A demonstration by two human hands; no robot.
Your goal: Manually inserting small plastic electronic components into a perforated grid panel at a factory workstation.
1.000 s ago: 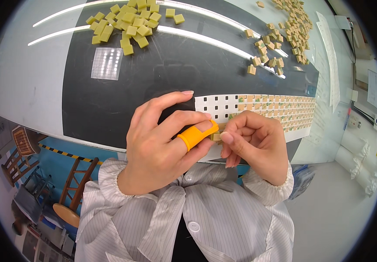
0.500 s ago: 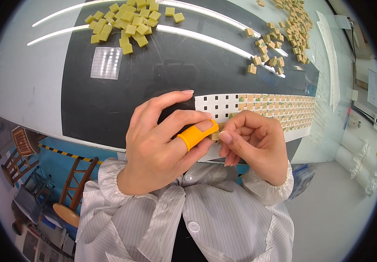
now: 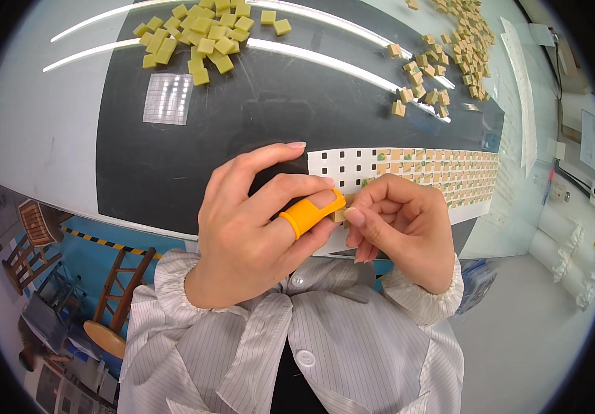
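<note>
My left hand (image 3: 253, 224) wears an orange finger sleeve (image 3: 306, 215) on its index finger. Between that finger and the thumb it pinches a small tan block (image 3: 339, 216), partly covered by fingers. From the right, my right hand (image 3: 408, 231) meets the same block with closed thumb and fingertips, gripping its other side. Beneath and beyond both hands lies a white sheet (image 3: 350, 161) with black square marks at its left end. Rows of tan adhesive pads (image 3: 442, 165) with green print cover the rest of it; my hands hide its near left part.
Yellow-green square blocks (image 3: 208, 31) are heaped at the far left of the dark mat (image 3: 153, 165). Many notched tan blocks (image 3: 466, 48) spread over the far right. A clear gridded sheet (image 3: 167, 99) lies left. Wooden chairs (image 3: 115, 303) and another person (image 3: 32, 348) are at lower left.
My hands and the block between them stay practically still. At the lower left, the other person has shifted, and an arm now shows.
</note>
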